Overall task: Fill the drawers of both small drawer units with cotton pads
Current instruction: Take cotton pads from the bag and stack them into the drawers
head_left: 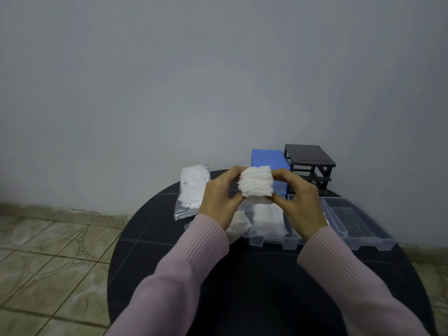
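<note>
Above the black table, stack of cotton pads sits pinched btwn my left hand & right hand, fingers curled on both ends. Below: clear drawers, some w/ pads. Blue unit & dark unit behind; bag of pads left.

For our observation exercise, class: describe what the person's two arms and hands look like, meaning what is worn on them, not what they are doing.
Both arms are covered by long sleeves of a pale pink, finely ribbed knit, each ending in a snug ribbed cuff at the wrist. The left hand and right hand are bare: no gloves, and no rings, watch or bracelets show in this view. The fingers carry no visible markings.
</note>
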`<act>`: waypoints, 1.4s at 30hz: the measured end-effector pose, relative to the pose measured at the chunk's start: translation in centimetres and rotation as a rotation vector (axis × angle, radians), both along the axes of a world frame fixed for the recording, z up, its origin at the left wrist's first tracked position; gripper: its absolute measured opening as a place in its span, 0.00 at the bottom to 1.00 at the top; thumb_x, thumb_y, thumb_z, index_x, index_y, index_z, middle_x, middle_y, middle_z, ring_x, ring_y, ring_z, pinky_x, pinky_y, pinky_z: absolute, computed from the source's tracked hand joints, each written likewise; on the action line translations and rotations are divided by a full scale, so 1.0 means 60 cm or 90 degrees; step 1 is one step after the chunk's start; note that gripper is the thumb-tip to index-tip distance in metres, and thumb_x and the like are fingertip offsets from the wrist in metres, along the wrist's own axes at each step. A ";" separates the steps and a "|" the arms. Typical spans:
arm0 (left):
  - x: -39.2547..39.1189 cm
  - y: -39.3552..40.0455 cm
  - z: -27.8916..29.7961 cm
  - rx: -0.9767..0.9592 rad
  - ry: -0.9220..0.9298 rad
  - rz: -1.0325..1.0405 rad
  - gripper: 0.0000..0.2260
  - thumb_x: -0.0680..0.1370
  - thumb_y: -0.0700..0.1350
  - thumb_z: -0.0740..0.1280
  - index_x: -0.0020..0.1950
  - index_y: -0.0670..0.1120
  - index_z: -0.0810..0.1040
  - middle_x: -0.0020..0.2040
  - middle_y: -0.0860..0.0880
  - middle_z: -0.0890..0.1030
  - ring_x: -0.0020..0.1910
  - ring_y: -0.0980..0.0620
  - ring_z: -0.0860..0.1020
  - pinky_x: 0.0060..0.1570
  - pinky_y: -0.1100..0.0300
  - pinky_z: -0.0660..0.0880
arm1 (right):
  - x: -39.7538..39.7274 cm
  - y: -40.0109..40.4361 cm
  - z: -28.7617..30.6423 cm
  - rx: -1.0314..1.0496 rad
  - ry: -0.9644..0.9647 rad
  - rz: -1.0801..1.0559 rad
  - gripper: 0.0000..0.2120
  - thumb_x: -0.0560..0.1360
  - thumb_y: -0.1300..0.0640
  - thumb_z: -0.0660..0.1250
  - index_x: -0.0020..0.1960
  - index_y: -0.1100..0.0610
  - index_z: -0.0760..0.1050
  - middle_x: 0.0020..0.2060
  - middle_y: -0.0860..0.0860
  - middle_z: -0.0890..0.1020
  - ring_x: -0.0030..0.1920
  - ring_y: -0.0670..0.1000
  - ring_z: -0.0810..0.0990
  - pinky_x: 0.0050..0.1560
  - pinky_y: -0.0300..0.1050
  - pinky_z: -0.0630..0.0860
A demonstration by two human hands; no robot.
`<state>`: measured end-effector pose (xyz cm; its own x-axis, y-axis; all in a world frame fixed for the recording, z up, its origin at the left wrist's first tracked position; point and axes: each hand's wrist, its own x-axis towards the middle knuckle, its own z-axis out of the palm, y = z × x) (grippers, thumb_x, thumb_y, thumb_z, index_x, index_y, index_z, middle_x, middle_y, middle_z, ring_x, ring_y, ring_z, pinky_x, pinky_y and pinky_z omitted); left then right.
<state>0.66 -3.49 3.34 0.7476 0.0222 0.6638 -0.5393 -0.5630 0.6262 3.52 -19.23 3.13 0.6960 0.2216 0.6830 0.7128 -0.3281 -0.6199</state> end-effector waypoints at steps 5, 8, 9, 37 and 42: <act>0.005 -0.011 -0.001 0.009 -0.001 0.016 0.09 0.72 0.32 0.69 0.52 0.39 0.77 0.37 0.63 0.73 0.38 0.72 0.73 0.39 0.77 0.67 | 0.002 -0.004 0.001 0.002 -0.010 -0.006 0.11 0.70 0.64 0.71 0.51 0.55 0.77 0.44 0.35 0.76 0.46 0.27 0.74 0.47 0.21 0.68; 0.009 -0.019 -0.003 -0.034 0.017 0.007 0.09 0.73 0.33 0.69 0.52 0.41 0.76 0.40 0.60 0.76 0.41 0.66 0.76 0.43 0.74 0.71 | 0.004 -0.012 0.002 0.005 0.026 0.024 0.13 0.72 0.63 0.70 0.54 0.52 0.75 0.47 0.36 0.77 0.49 0.28 0.74 0.49 0.22 0.68; 0.011 -0.021 -0.004 -0.069 0.030 -0.004 0.10 0.73 0.34 0.69 0.52 0.42 0.76 0.42 0.58 0.78 0.44 0.62 0.77 0.46 0.70 0.73 | 0.005 -0.014 0.004 0.000 0.043 0.039 0.14 0.72 0.61 0.70 0.56 0.51 0.73 0.49 0.36 0.77 0.51 0.29 0.74 0.52 0.23 0.68; 0.032 -0.060 -0.013 -0.011 0.114 -0.041 0.11 0.78 0.38 0.64 0.57 0.51 0.71 0.48 0.61 0.77 0.54 0.59 0.77 0.58 0.67 0.71 | 0.132 -0.140 -0.009 0.087 0.385 -0.223 0.17 0.76 0.64 0.64 0.64 0.60 0.68 0.53 0.53 0.73 0.51 0.51 0.73 0.38 0.35 0.73; 0.039 -0.052 -0.014 -0.005 0.119 -0.023 0.12 0.78 0.37 0.63 0.59 0.48 0.73 0.50 0.56 0.79 0.55 0.57 0.77 0.58 0.65 0.72 | 0.151 -0.143 -0.036 0.055 0.439 -0.265 0.18 0.74 0.63 0.67 0.62 0.60 0.67 0.60 0.58 0.74 0.56 0.55 0.75 0.59 0.49 0.74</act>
